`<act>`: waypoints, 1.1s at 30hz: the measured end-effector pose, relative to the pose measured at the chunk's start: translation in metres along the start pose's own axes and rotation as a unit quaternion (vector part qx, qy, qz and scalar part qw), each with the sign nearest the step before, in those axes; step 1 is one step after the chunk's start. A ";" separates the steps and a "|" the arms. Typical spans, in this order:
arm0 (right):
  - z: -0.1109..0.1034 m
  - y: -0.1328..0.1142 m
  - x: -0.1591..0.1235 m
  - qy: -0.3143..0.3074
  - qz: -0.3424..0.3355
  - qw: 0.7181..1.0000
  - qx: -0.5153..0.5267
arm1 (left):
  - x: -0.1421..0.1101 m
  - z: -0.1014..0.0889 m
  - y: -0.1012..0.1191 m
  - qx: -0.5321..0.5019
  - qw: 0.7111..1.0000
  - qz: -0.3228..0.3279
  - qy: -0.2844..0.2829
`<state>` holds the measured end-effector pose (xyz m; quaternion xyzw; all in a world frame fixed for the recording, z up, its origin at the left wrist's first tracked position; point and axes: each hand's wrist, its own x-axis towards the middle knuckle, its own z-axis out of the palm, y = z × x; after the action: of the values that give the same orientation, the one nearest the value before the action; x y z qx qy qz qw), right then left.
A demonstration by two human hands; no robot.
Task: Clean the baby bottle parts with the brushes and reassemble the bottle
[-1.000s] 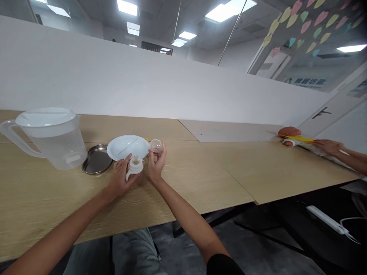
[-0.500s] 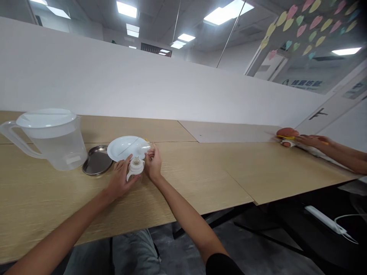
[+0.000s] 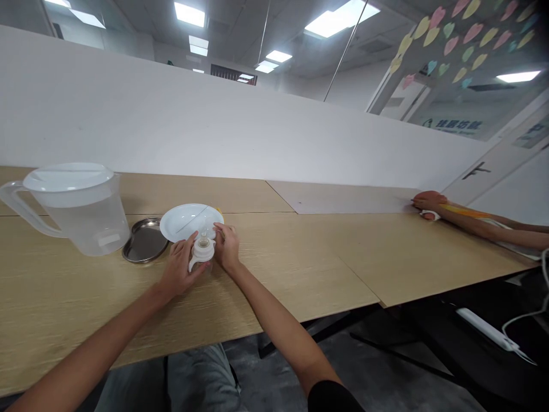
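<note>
My left hand (image 3: 178,269) grips a white baby-bottle collar with handles (image 3: 201,257), its teat pointing up. My right hand (image 3: 227,249) holds a clear plastic dome cap (image 3: 206,233), which sits over or just against the teat; its thin wall is hard to make out. Both hands are close together in front of a white plate (image 3: 191,222), and the fingers of my left hand are near the plate's rim. A steel kidney dish (image 3: 144,240) lies to the left of my left hand.
A clear plastic pitcher with a white lid (image 3: 75,212) stands at the left of the wooden table (image 3: 300,269). At the far right, a co-worker's hand (image 3: 429,201) rests on a reddish object. A white partition runs behind. A power strip (image 3: 486,329) lies below the table.
My right hand has moved left and brought the clear cap onto the teat. The co-worker's hand has moved left, onto the reddish object.
</note>
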<state>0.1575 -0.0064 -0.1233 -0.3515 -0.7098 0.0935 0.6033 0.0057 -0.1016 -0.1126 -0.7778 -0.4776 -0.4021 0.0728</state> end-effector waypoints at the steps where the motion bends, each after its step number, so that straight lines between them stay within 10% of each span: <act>1: -0.001 0.000 0.000 -0.010 0.002 1.000 -0.006 | 0.000 0.000 0.000 0.001 1.000 0.002 0.000; 16: -0.009 -0.011 0.000 -0.038 0.019 0.999 -0.020 | -0.001 -0.001 0.000 -0.006 1.000 -0.002 -0.004; 26: -0.018 -0.041 -0.007 -0.056 -0.141 0.986 0.067 | -0.004 0.003 -0.004 -0.017 1.000 -0.005 0.003; 33: -0.016 -0.050 -0.002 -0.100 0.017 0.983 0.155 | -0.002 0.000 -0.008 -0.064 0.998 -0.007 -0.022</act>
<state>0.1534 -0.0491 -0.0926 -0.2546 -0.7372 0.2477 0.5747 -0.0012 -0.0983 -0.1161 -0.7861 -0.4576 -0.4154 0.0094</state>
